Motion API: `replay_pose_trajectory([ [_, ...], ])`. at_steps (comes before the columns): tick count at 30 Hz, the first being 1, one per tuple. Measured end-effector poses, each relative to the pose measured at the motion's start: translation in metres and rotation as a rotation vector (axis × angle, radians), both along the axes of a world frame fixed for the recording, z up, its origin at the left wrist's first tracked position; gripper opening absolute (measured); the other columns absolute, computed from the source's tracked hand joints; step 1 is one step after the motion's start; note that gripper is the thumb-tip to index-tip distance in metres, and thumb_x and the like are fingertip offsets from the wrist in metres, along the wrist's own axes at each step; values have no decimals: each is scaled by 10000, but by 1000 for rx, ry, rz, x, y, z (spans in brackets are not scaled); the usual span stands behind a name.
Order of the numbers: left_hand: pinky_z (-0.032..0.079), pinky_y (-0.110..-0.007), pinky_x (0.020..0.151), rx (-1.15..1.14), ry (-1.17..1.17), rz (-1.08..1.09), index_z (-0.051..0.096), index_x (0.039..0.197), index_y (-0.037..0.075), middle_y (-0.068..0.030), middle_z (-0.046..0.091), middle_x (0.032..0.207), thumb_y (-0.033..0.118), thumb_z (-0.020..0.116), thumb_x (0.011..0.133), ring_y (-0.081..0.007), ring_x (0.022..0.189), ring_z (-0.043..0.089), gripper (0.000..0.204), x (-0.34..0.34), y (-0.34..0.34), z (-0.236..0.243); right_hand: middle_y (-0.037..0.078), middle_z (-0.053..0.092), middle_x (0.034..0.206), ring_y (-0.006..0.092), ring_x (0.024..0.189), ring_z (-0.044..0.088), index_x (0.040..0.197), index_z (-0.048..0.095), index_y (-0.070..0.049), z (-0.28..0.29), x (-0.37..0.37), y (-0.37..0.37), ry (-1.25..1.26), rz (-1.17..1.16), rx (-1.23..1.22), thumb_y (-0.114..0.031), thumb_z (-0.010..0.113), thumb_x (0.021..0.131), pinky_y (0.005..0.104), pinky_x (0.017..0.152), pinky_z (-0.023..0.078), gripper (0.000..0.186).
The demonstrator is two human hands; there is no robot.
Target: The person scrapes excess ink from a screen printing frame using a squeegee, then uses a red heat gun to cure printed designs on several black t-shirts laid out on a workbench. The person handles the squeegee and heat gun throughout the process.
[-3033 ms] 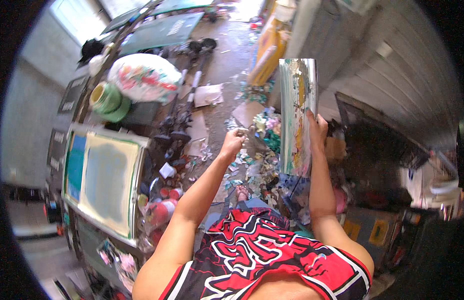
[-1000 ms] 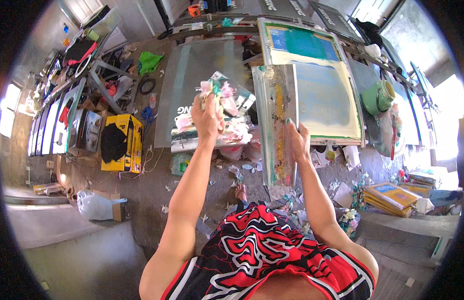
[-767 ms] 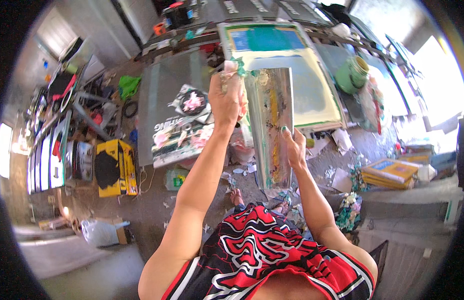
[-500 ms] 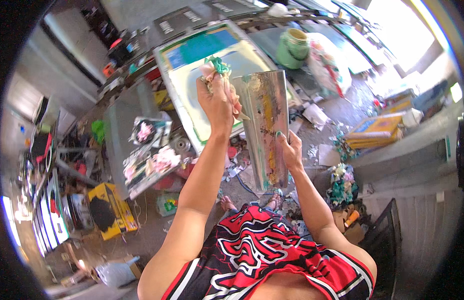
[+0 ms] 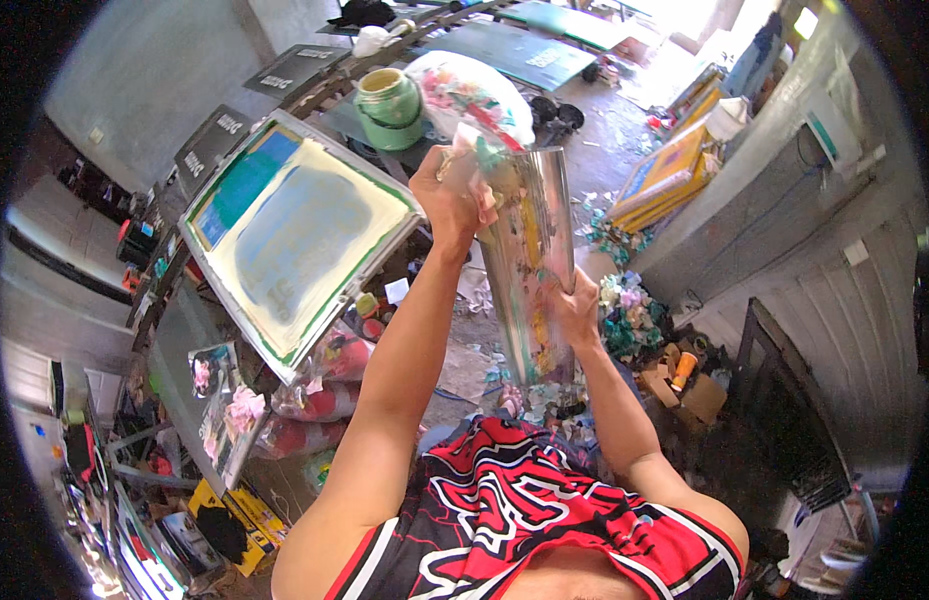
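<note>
My left hand [image 5: 447, 185] is closed on a crumpled wad of pink and green scraps [image 5: 481, 195], held against or just over the upper left part of a long metal blade [image 5: 525, 265] smeared with yellow, green and dark paint. My right hand [image 5: 580, 305] grips the blade's right edge at its lower half, holding it upright in front of me. Left of my hands lies a framed screen [image 5: 305, 230] with cream, blue and teal coating. Behind the wad are a green bucket [image 5: 390, 120] and a white bag with pink stains [image 5: 465, 90].
At the lower left, a grey board [image 5: 185, 370] carries stained scraps. Yellow frames [image 5: 655, 185] lean at the right wall. Scraps and an open carton [image 5: 700, 400] lie on the littered floor right of me, near a dark leaning frame [image 5: 785, 410].
My left hand has gathered up the wad of scraps and brought it rightward to the blade, still in my right hand. My view has turned rightward, so the screen now sits further left.
</note>
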State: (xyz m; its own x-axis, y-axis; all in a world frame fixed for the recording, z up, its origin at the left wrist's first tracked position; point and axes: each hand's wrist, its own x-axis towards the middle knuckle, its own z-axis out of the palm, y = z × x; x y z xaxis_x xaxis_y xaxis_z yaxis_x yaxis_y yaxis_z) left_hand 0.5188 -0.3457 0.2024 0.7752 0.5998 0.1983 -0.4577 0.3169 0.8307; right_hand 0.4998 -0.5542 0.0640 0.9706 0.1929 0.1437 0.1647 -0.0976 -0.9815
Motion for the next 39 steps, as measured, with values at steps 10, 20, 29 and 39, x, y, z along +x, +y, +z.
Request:
replay_pose_trajectory([
  [10, 319, -289, 358, -170, 92, -214, 637, 1056, 11, -35, 571, 704, 214, 518, 1049, -116, 428, 463, 235, 55, -79, -13, 1, 666, 782, 85, 718, 564, 1009, 697, -8, 18, 21, -70, -12, -193, -15, -350, 772, 916, 286, 641, 467, 363],
  [20, 424, -285, 423, -4, 85, -436, 619, 948, 21, -63, 632, 744, 20, 692, 951, -120, 545, 558, 73, 103, -113, 2, 63, 700, 1117, 148, 976, 641, 1240, 615, -8, -35, 24, -75, 96, -116, 177, -224, 757, 918, 310, 875, 508, 413],
  [29, 417, -261, 424, 20, 183, -594, 621, 1029, 86, -64, 635, 739, 270, 633, 1009, -140, 524, 566, 185, 164, -74, 0, 25, 648, 1128, 146, 1068, 589, 1289, 584, -24, -66, 15, -41, 212, -129, 242, -139, 697, 909, 315, 973, 455, 414],
  [39, 637, -347, 826, 320, -38, -570, 484, 1353, -17, -136, 652, 1158, -111, 696, 844, -259, 1019, 706, 559, 179, -39, -37, 57, 667, 1189, 165, 1096, 612, 1298, 586, -7, -52, 12, -6, 216, -155, 296, -140, 703, 891, 327, 996, 455, 444],
])
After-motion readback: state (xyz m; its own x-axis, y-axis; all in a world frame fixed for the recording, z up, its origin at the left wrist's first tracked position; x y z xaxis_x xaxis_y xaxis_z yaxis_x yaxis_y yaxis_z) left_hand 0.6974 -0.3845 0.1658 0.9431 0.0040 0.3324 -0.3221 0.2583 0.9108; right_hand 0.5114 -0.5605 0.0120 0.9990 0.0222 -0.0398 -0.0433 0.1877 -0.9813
